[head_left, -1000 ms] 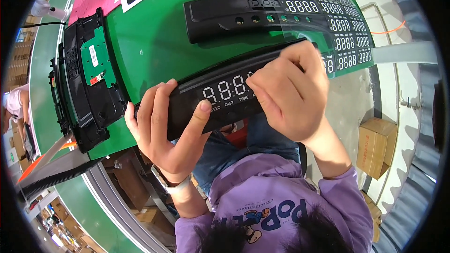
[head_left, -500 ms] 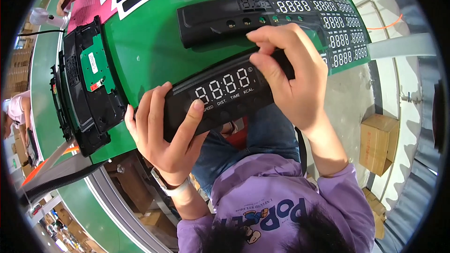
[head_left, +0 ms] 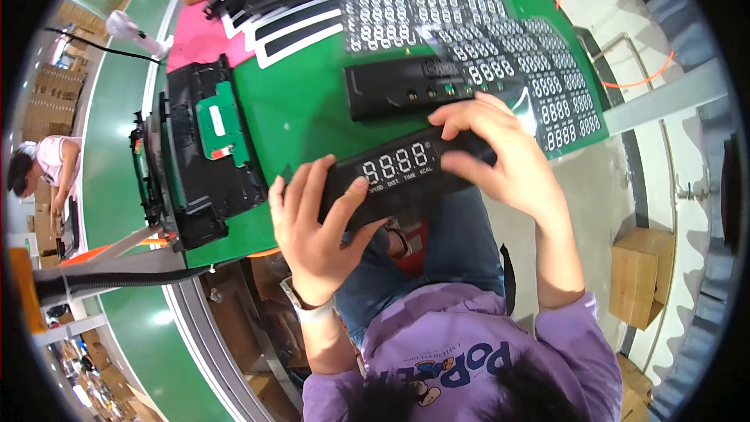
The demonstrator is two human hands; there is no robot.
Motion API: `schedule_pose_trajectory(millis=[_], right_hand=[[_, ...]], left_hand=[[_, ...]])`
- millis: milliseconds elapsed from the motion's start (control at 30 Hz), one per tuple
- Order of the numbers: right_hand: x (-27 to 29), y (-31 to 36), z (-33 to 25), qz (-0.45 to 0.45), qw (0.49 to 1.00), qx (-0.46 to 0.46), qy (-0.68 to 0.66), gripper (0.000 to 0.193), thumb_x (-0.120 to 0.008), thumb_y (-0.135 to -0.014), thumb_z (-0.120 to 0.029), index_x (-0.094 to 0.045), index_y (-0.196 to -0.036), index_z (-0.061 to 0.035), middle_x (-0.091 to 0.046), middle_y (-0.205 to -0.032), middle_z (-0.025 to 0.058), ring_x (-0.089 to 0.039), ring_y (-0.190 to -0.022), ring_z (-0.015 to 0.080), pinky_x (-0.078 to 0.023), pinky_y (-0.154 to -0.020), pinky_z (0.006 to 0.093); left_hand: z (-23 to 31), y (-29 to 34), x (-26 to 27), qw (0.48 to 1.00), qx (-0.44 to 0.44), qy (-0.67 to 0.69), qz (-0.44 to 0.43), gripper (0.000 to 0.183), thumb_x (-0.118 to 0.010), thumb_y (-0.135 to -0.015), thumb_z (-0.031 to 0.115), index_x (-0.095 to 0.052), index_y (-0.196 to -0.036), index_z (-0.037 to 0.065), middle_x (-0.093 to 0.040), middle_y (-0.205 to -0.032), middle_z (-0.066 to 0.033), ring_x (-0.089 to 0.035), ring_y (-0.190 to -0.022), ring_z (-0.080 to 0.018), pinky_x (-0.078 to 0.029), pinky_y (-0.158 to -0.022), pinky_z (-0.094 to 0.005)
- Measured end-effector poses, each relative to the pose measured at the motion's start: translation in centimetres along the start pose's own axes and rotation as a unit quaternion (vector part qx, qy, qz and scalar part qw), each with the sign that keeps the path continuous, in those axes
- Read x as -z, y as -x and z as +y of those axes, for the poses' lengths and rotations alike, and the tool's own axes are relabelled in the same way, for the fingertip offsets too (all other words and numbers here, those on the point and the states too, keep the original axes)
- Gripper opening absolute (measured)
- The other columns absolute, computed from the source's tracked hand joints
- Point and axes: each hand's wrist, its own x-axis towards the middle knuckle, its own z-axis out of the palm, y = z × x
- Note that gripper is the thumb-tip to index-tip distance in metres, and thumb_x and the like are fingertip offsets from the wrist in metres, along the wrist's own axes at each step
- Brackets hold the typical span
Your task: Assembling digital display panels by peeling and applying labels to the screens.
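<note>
The long black plastic display housing (head_left: 418, 191) bears white segmented digits, with a line of small white lettering beneath. Rows of similar white digits pattern the black-and-clear film sheets (head_left: 558, 113). The smooth tabletop (head_left: 273, 121) is green, the flat rectangular mat (head_left: 195, 31) pink, and the flat circuit board (head_left: 223, 129) green with a white label. The soft fabric top (head_left: 398, 336) is purple with dark blue lettering, and the denim trousers (head_left: 469, 230) are blue.

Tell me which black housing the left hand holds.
The housing nearest the blue jeans, white digits showing; the left hand holds its left end, touching no other.
</note>
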Motion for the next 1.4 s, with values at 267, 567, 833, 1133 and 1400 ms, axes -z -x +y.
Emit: schedule_pose_trajectory(millis=[267,567,833,1133,1400], right_hand=[[1.5,-0.2,-0.9,-0.105,0.975,0.057,0.185,0.062,-0.087,-0.055,-0.019,-0.060,-0.110,-0.0109,-0.064,-0.108,0.0072,-0.060,-0.109,0.0292,-0.047,-0.090,0.0424],[4.1,-2.8,-2.1,-0.127,0.988,-0.089,-0.010,0.067,-0.086,-0.063,-0.022,-0.060,-0.122,-0.0022,-0.070,-0.106,0.0138,-0.070,-0.096,0.0259,-0.053,-0.087,0.0350],[2.9,4.2,-0.7,0.241,0.963,-0.111,-0.037,0.040,-0.075,-0.081,-0.014,-0.061,-0.117,-0.0061,-0.065,-0.111,0.0087,-0.064,-0.102,0.0214,-0.050,-0.083,0.0334],[-0.4,8.0,-3.6,0.128,0.988,-0.076,-0.036,0.026,-0.074,-0.078,-0.005,-0.065,-0.102,-0.0018,-0.064,-0.102,0.0126,-0.065,-0.094,0.0310,-0.052,-0.081,0.0356],[-1.7,10.0,-4.5,0.067,0.996,-0.051,-0.003,0.022,-0.073,-0.078,-0.005,-0.066,-0.099,-0.0019,-0.067,-0.095,0.0145,-0.066,-0.088,0.0334,-0.053,-0.076,0.0384]], left_hand=[[0.9,0.0,1.1,0.999,0.024,-0.018,-0.033,0.059,-0.087,-0.062,0.026,-0.067,-0.115,0.011,-0.056,-0.136,-0.0166,-0.052,-0.124,-0.0373,-0.032,-0.106,-0.0611],[1.0,-2.9,1.5,0.994,-0.057,-0.095,-0.002,0.057,-0.080,-0.065,0.011,-0.060,-0.118,0.004,-0.062,-0.105,-0.0107,-0.059,-0.097,-0.0318,-0.047,-0.081,-0.0408],[-2.2,-6.5,4.0,0.962,0.192,0.192,0.028,0.039,-0.065,-0.093,0.023,-0.058,-0.119,-0.006,-0.071,-0.095,-0.0196,-0.068,-0.085,-0.0221,-0.051,-0.078,-0.0345],[-12.2,-14.1,-2.3,0.932,0.323,0.117,-0.112,0.051,-0.068,-0.087,0.044,-0.069,-0.112,-0.001,-0.070,-0.102,-0.0263,-0.069,-0.097,-0.0340,-0.049,-0.087,-0.0407],[-7.8,-11.2,-1.4,0.933,0.135,-0.301,0.143,0.045,-0.076,-0.078,0.037,-0.061,-0.105,0.004,-0.059,-0.098,-0.0102,-0.059,-0.096,-0.0279,-0.048,-0.078,-0.0427]])
